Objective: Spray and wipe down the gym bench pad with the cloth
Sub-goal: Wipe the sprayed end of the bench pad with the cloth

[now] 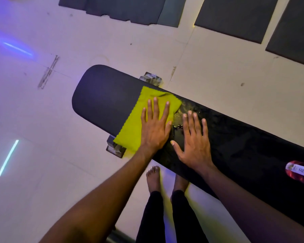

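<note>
Black bench pad (102, 95) long axis upper-left to lower-right; left hand (155, 128) flat, fingers (164, 111) apart, on yellow cloth (139, 123); right hand (195, 142) likewise splayed beside it.

floor (112, 41): pale tiles | dark mats (235, 16) at far edge | purple light

Yellow-green cloth (139, 125) flat across black bench pad (104, 95); pad's right stretch wet

Bench pad (235, 148) runs off the frame's right edge, far end unseen. Red bottle (300, 171) at the right edge, cut off; label only partly readable. Cloth (137, 127) partly under my left hand (155, 130). Dark mats (235, 16) clipped along the top.
</note>
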`<state>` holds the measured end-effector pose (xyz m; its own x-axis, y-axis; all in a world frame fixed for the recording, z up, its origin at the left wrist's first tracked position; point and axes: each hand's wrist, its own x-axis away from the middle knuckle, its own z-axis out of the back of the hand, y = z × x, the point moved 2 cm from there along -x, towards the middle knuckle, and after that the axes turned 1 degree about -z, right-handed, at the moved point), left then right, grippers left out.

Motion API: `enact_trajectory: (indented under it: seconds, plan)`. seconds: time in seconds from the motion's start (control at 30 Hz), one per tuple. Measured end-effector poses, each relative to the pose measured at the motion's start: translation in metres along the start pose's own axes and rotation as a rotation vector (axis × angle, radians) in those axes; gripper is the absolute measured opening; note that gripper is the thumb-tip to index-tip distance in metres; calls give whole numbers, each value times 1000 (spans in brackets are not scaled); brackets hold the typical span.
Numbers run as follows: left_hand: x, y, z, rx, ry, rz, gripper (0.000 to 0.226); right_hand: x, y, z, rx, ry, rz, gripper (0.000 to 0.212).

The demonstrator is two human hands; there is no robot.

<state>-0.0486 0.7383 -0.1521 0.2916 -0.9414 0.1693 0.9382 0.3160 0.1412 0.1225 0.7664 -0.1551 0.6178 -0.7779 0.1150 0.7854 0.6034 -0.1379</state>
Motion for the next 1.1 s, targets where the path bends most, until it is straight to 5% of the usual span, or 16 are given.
enact_trajectory:
  seconds: [0.1,0.33,0.6,0.77,0.9,1.1]
  plan:
    - [-36,-27,13,-49,-19,-100,67,14,29,2,38,5,-19,99]
    - [15,-24,-2,-37,58,202,67,32,67,4,35,-15,-121,100]
    - [-62,28,6,-57,-11,-198,65,32,65,1,31,28,-124,100]
    - [-34,-1,6,-48,50,-14,67,32,65,5,26,12,-125,100]
    - [19,39,-10,-54,7,129,68,31,63,5,25,0,-133,100]
    - [-49,54,2,-51,-36,-219,66,32,66,2,39,7,-115,99]
